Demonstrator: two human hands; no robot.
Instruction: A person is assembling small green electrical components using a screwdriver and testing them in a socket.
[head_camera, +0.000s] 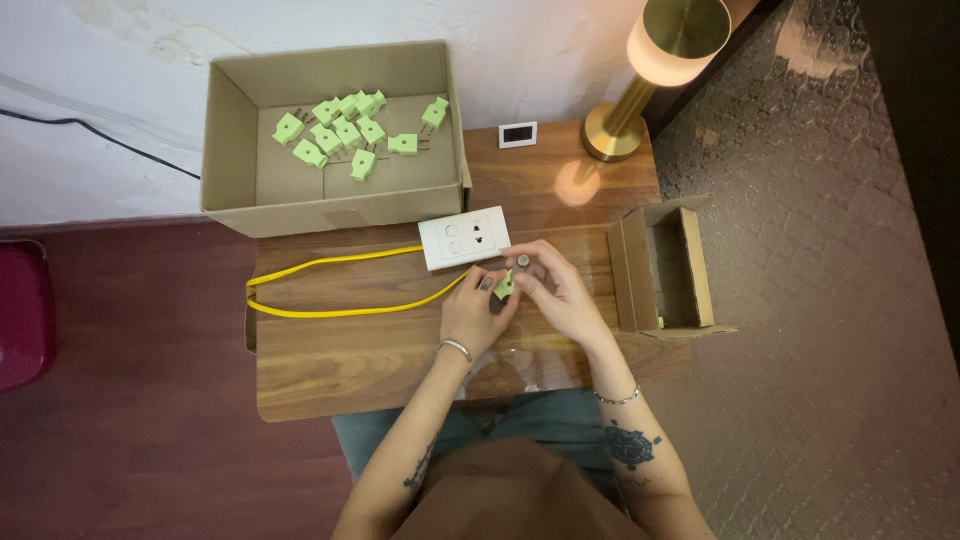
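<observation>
My left hand (474, 312) and my right hand (553, 288) meet over the wooden table (350, 360), both pinching one small light-green plug adapter (505, 286) between their fingertips. Just behind the hands lies a white socket box (463, 238) with a yellow cable (330, 285) looping off to the left. A large open cardboard box (228, 140) at the back left holds several more green plug adapters (345, 135).
A smaller open cardboard box (690, 262) sits at the table's right edge. A brass lamp (640, 80) stands at the back right beside a small white display (517, 133). A black cable (90, 128) runs along the wall. A dark red object (20, 315) is on the floor at left.
</observation>
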